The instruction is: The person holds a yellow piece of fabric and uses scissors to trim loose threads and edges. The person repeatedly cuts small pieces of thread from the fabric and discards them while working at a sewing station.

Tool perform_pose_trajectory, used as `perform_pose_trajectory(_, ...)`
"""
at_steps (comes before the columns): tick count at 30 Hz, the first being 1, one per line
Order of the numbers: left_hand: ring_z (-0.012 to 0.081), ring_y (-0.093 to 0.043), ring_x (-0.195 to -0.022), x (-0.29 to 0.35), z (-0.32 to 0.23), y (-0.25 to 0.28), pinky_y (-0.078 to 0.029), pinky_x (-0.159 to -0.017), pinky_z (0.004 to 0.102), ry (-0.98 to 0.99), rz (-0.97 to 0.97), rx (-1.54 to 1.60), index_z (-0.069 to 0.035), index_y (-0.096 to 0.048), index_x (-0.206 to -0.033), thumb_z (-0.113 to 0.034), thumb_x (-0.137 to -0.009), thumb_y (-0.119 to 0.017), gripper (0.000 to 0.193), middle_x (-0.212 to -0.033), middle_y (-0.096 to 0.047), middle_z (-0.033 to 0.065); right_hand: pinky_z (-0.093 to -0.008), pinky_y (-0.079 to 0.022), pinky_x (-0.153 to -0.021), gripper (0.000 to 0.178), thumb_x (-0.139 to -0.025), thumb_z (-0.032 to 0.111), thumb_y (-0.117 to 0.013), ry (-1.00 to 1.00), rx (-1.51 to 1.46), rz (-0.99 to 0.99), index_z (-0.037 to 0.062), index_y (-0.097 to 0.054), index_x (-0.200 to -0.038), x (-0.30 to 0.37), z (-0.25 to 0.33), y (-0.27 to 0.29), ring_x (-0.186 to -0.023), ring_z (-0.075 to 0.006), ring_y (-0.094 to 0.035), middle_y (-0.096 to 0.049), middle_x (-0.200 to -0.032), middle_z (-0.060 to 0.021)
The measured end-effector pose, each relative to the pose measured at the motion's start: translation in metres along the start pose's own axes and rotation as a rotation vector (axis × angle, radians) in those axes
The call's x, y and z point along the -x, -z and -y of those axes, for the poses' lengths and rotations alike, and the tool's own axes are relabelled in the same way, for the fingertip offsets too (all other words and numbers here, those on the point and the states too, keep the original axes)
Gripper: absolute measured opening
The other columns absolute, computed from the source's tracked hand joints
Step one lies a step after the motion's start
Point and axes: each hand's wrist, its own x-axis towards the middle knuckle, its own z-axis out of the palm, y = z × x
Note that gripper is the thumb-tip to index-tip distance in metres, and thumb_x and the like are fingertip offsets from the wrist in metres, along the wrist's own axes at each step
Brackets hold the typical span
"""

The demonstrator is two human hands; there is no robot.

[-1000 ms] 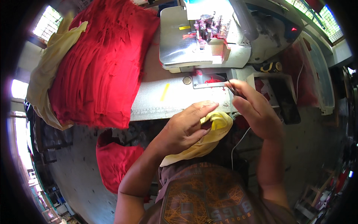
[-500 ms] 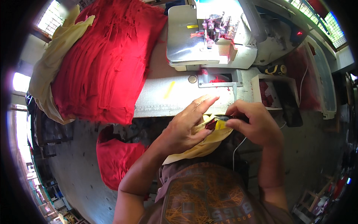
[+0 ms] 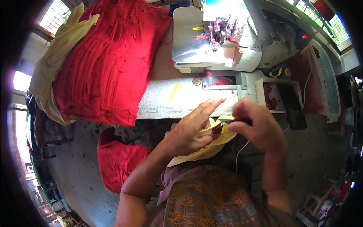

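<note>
My left hand (image 3: 189, 130) is closed round the edge of a pale yellow cloth (image 3: 196, 154), thumb below and fingers above. The cloth hangs over my lap, at the table's front edge. A small dark red piece (image 3: 217, 129) shows at the cloth's gathered edge, close to my left thumb. My right hand (image 3: 261, 125) pinches a small tool (image 3: 227, 120), dark and grey like thread snips, against that edge. Its fingers hide most of the tool, so the exact kind is unclear.
An overlock sewing machine (image 3: 196, 41) stands on the table (image 3: 159, 102). To its left lies a big stack of red cloth (image 3: 109, 68), with pale yellow cloth (image 3: 49, 75) beside it. A phone (image 3: 293, 108) leans on a white box (image 3: 260, 90). More red cloth (image 3: 119, 166) hangs below the table.
My right hand has shifted slightly and turned at the cloth's edge. More of the gathered yellow edge shows between my hands. My left hand keeps its hold.
</note>
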Motion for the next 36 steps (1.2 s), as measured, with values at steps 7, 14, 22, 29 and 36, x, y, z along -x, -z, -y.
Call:
perform_pose_trajectory(7, 0.0026, -0.04, -0.064, 0.001, 0.007, 0.005, -0.039, -0.061, 0.0171, 0.083, 0.004, 0.147, -0.004, -0.025, -0.128, 0.011, -0.066, -0.055, 0.07, -0.119, -0.038, 0.0072, -0.0223, -0.035, -0.051, 0.043, -0.07, 0.014, -0.067, 0.03, -0.167, 0.079, 0.0002, -0.047, -0.106, -0.001, -0.029, -0.005, -0.057, -0.0075, -0.039, -0.044, -0.064, -0.001)
perform_pose_trajectory(14, 0.01, -0.051, -0.071, 0.003, 0.012, -0.001, -0.042, -0.063, 0.0202, 0.038, -0.051, 0.107, -0.001, -0.046, -0.109, 0.01, -0.067, -0.052, 0.044, -0.101, -0.049, 0.0088, -0.0253, -0.037, -0.05, 0.019, -0.072, 0.016, -0.064, 0.053, -0.079, 0.039, 0.0, -0.055, -0.078, -0.008, -0.024, -0.021, -0.053, -0.0094, -0.042, -0.051, -0.059, -0.0059)
perform_pose_trajectory(22, 0.0095, -0.056, -0.069, 0.055, -0.047, 0.046, -0.045, -0.064, 0.025, 0.206, -0.255, 0.521, 0.001, -0.057, -0.086, -0.01, -0.074, -0.06, 0.016, -0.077, -0.061, 0.0069, -0.0197, -0.032, -0.048, 0.02, -0.072, 0.009, -0.06, 0.044, -0.209, -0.181, 0.0044, -0.055, -0.091, 0.008, -0.022, -0.014, -0.052, -0.0057, -0.038, -0.041, -0.058, 0.0024)
perform_pose_trajectory(29, 0.0119, -0.055, -0.081, 0.14, -0.173, 0.283, -0.044, -0.073, 0.0247, 0.102, -0.95, -0.79, -0.001, -0.053, -0.096, -0.015, -0.08, -0.051, 0.021, -0.09, -0.057, 0.006, -0.0169, -0.026, -0.04, 0.015, -0.076, 0.007, -0.054, -0.01, -0.449, -0.155, 0.003, -0.054, -0.09, 0.012, -0.029, -0.003, -0.044, -0.0018, -0.034, -0.039, -0.055, 0.0052)
perform_pose_trajectory(36, 0.0158, -0.052, -0.089, 0.074, -0.044, 0.505, -0.042, -0.077, 0.0259, 0.261, -0.73, -1.478, -0.002, -0.05, -0.103, -0.021, -0.083, -0.045, 0.028, -0.098, -0.054, 0.0092, -0.0182, -0.03, -0.042, 0.018, -0.079, 0.016, -0.053, -0.028, -0.316, -0.428, 0.0027, -0.058, -0.09, 0.024, -0.033, 0.011, -0.045, -0.0025, -0.037, -0.041, -0.051, 0.0046)
